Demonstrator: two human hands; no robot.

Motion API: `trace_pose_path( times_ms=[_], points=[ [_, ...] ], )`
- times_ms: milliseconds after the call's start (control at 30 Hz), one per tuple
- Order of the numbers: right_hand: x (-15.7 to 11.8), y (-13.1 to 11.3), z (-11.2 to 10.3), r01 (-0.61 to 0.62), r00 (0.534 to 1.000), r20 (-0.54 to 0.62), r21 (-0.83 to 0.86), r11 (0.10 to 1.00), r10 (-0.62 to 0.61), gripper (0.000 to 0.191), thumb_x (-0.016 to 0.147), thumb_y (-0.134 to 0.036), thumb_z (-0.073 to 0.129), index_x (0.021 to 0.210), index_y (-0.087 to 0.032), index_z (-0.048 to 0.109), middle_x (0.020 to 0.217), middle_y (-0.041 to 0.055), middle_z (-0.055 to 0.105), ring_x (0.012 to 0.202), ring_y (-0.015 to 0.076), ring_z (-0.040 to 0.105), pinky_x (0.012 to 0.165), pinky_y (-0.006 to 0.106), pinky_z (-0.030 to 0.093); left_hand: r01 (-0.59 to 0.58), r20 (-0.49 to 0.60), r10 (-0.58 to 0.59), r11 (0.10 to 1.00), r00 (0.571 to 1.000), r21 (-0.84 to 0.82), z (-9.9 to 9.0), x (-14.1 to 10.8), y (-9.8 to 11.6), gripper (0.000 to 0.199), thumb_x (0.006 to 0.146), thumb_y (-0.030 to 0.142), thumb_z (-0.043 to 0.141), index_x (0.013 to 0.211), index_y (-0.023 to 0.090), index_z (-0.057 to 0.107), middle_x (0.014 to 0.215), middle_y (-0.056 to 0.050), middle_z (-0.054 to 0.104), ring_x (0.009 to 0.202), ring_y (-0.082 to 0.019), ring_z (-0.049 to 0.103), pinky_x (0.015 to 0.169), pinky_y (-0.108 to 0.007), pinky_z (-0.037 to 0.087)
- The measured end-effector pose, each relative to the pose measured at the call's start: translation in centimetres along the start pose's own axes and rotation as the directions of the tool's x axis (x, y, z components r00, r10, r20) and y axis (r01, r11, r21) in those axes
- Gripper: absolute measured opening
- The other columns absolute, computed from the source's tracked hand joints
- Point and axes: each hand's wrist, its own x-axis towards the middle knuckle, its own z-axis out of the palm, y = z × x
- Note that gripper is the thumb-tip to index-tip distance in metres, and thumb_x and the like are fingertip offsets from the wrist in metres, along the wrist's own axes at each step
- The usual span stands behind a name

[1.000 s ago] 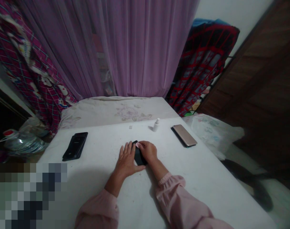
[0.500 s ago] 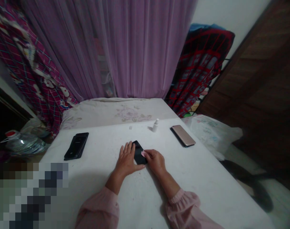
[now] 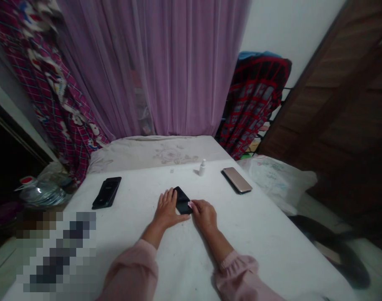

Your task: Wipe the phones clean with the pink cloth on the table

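A black smartphone (image 3: 182,201) lies at a slant on the white tabletop, between my hands. My left hand (image 3: 167,209) holds it from the left, fingers along its left edge and thumb across the near end. Pinched between the thumb and fingertips of my right hand (image 3: 205,214) is a small pink piece of cloth or paper (image 3: 190,204); I cannot tell which. It touches the phone at the right edge, and my fingers hide part of it. Beyond the hands stands a small white spray bottle (image 3: 202,168).
Stacked dark phones (image 3: 106,193) lie at the left, and a gold phone (image 3: 237,179) rests on another dark one at the right. A tiny pale square (image 3: 172,171) lies further back. Off the table are a large water bottle (image 3: 42,191) and a white plastic bag (image 3: 274,177).
The pink piece has shifted slightly toward the phone's right edge with my right hand. My left hand stays on the phone. The camera view has tilted and moved a little.
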Motion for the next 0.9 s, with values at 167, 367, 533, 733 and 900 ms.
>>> trace_pose_path(
  times_ms=[167,367,533,733,900],
  points=[
    [0.7,0.2,0.3,-0.015,0.999,-0.042,0.007,1.000,0.016,0.020,0.092,-0.031,0.057,0.097,-0.023,0.075,0.095,0.0031,0.075,0.090,0.0193,0.066,0.080,0.027,0.044,-0.010,-0.030,0.009,1.000,0.999,-0.001,0.6,-1.4,0.1,0.113,0.067,0.071,0.064,0.152,0.011,0.021,0.160,-0.021,0.012,0.147,-0.036,0.012,0.118,-0.053,0.009],
    [0.7,0.4,0.3,0.000,0.999,-0.051,0.017,1.000,0.001,0.020,0.092,-0.029,0.057,0.098,-0.023,0.075,0.096,0.0037,0.075,0.091,0.0193,0.066,0.081,0.027,0.044,-0.040,-0.167,0.040,0.999,0.985,-0.002,2.1,-2.7,-0.2,0.096,0.077,0.068,0.058,0.149,0.013,0.027,0.157,-0.022,0.023,0.145,-0.037,0.021,0.116,-0.055,0.015],
    [0.7,0.3,0.2,-0.002,0.998,-0.055,0.001,1.000,0.002,0.021,0.092,-0.028,0.056,0.098,-0.022,0.075,0.095,0.0049,0.074,0.091,0.0199,0.065,0.081,0.028,0.044,-0.017,-0.374,-0.004,0.998,0.927,-0.054,2.5,-3.9,0.0,0.065,0.086,0.051,0.056,0.140,0.017,0.043,0.140,-0.016,0.049,0.129,-0.033,0.046,0.110,-0.049,0.032],
    [0.4,0.5,0.2,0.097,0.994,-0.043,0.007,0.995,-0.096,0.021,0.089,-0.021,0.056,0.096,-0.026,0.076,0.098,0.0034,0.073,0.092,0.0191,0.063,0.083,0.028,0.042,0.050,-0.318,-0.069,0.997,0.946,-0.066,1.6,-4.1,0.4,0.067,0.083,0.047,0.060,0.140,0.015,0.045,0.136,-0.016,0.053,0.128,-0.032,0.047,0.110,-0.047,0.033],
    [0.4,0.5,0.3,0.169,0.986,-0.001,0.063,0.984,-0.169,0.021,0.088,-0.019,0.058,0.096,-0.027,0.076,0.098,0.0028,0.074,0.095,0.0192,0.062,0.086,0.028,0.042,0.029,-0.181,-0.039,0.998,0.983,-0.058,1.5,-3.5,-0.1,0.072,0.086,0.048,0.056,0.147,0.016,0.035,0.156,-0.015,0.031,0.146,-0.032,0.023,0.118,-0.054,0.013]
  ],
)
